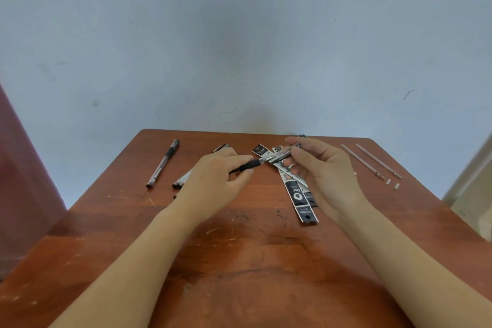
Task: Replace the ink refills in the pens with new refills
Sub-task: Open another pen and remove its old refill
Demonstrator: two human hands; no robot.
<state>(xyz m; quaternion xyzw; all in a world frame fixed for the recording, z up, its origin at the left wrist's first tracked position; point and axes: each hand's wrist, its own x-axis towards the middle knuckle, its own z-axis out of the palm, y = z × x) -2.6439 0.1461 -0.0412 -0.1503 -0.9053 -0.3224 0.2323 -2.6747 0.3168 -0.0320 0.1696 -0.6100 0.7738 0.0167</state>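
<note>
Both hands meet over the middle of the wooden table (239,247). My left hand (215,181) grips the black rubber grip section of a pen (253,164), its clear front end pointing right. My right hand (322,170) pinches the clear pen barrel (286,153) at that junction. Under the hands lie black-and-white refill packets (299,194). One whole pen (163,163) lies at the far left, and more pens (183,180) are partly hidden under my left hand.
Two thin clear refills (371,161) lie at the table's right side, with two small white caps (392,184) near their tips. A blue-grey wall rises behind the table's far edge. A dark red surface (24,181) stands at the left.
</note>
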